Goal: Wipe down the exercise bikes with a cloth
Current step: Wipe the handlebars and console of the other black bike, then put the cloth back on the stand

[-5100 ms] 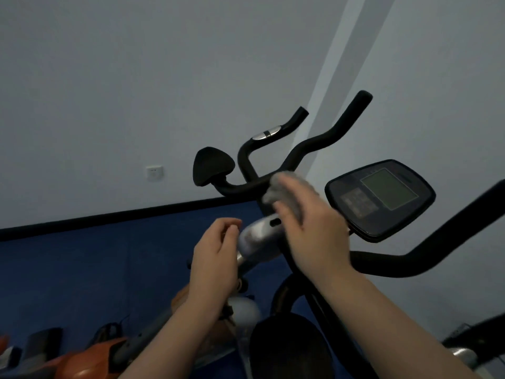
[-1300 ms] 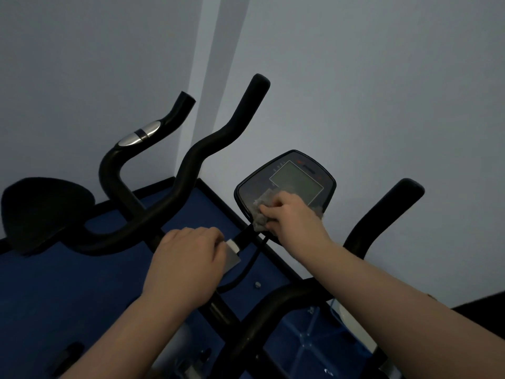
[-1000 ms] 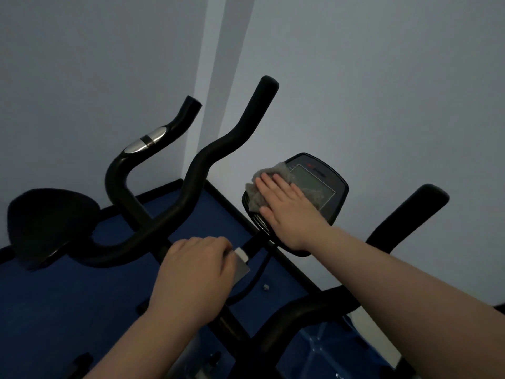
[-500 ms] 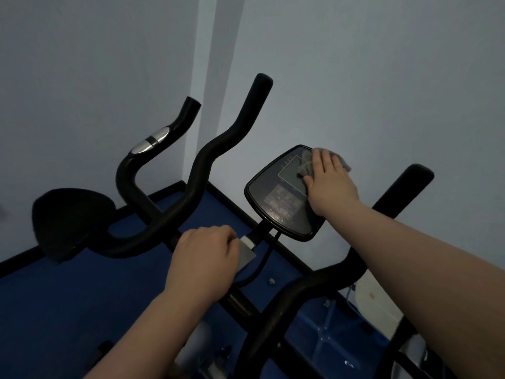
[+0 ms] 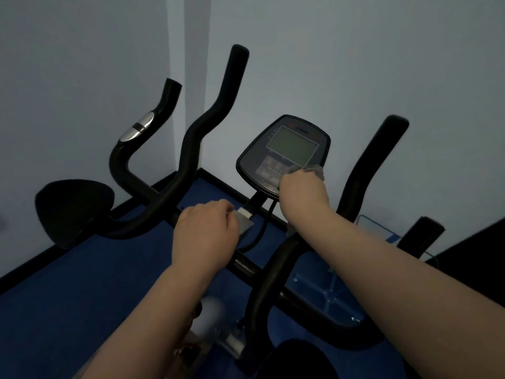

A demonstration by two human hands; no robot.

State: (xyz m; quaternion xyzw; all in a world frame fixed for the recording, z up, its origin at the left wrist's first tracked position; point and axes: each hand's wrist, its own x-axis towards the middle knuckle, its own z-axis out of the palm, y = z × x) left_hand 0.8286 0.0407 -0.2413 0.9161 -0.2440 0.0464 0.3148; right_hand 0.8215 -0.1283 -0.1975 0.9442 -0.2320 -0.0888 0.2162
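Right now the right hand [image 5: 302, 191] presses a grey cloth [image 5: 314, 169] against the lower right edge of the console [image 5: 282, 153], its fingers curled over the bunched fabric, with only a corner of cloth showing past the knuckles. The left hand [image 5: 206, 236] wraps around the silver stem [image 5: 244, 222] just below the console, bracing the bike. The main risk, as I judge it, is pressure on the button panel [image 5: 270, 168] beside the cloth: a firm pass there could press keys or strain the screen [image 5: 292, 146]. The console sits on a thin neck, so a hard push might tilt it. A black cable [image 5: 258, 236] loops just beside the left hand, and a careless sweep downward could snag it. Since the cloth is wadded small, bare knuckles may smear the surface instead of cleaning it.
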